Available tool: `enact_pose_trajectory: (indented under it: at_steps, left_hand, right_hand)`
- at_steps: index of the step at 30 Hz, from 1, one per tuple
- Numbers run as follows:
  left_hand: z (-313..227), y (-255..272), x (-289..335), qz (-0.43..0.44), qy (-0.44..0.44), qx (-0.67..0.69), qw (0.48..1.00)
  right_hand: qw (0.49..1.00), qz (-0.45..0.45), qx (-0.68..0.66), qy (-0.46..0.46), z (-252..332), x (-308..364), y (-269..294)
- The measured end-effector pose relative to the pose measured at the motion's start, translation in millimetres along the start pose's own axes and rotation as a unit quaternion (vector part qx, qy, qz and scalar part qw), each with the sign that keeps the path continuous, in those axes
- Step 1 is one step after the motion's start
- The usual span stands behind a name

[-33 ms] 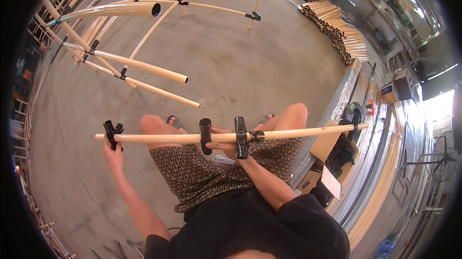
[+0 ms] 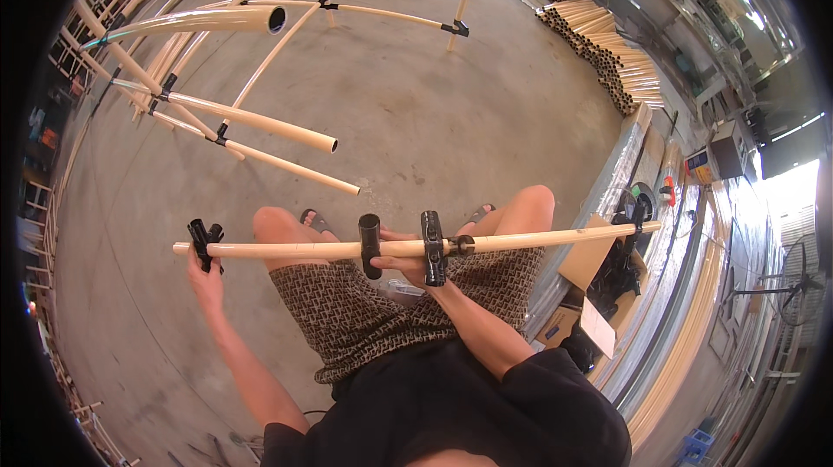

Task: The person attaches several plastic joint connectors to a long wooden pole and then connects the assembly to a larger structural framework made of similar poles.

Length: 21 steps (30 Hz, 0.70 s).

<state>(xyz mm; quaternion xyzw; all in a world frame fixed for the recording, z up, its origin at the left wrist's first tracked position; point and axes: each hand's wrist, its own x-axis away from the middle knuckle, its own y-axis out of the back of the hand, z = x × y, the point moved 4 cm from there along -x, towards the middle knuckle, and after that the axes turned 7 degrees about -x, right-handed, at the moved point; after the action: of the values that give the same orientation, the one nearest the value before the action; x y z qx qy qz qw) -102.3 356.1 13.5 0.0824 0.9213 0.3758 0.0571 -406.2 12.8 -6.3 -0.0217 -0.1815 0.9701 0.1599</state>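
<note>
A long cream pipe (image 2: 286,250) lies crosswise in front of me, above my lap. Near its left end sits a black pipe joint (image 2: 204,241), which my left hand (image 2: 205,280) grips from below, its fingers partly hidden. My right hand (image 2: 406,267) is closed around the middle of the pipe, between a black tube-shaped joint (image 2: 370,246) and another black joint (image 2: 433,248). Just right of that joint is a small round black fitting (image 2: 466,246). One more dark fitting (image 2: 639,227) shows near the pipe's right end.
An open cardboard box (image 2: 587,252) of black fittings stands on my right, beside long pipes (image 2: 668,345). Ahead on the left, a cream pipe frame (image 2: 278,124) with black joints has pipe ends jutting toward me. Stacked pipes (image 2: 599,50) lie far right. A fan (image 2: 794,285) stands at right.
</note>
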Motion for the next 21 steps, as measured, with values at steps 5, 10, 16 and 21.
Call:
enact_pose_trajectory:
  at_steps: [5, 10, 16, 21]
  left_hand:
    - [19, -17, -9, -0.023, -0.038, 0.083, 0.996]
    - [34, -15, -28, 0.006, -0.015, -0.017, 1.0]
    - [26, -17, -28, 0.022, 0.0, -0.043, 0.999]
    - [-42, -13, 1, 0.095, -0.021, -0.082, 0.992]
  right_hand:
    - [1.0, 0.007, -0.03, 0.0, 1, -2, 5]
    - [0.982, -0.059, -0.18, -0.024, 0, 3, -5]
    - [0.988, -0.05, -0.043, -0.142, -11, 47, 1]
    - [0.972, 0.07, 0.075, -0.212, 71, 128, 42]
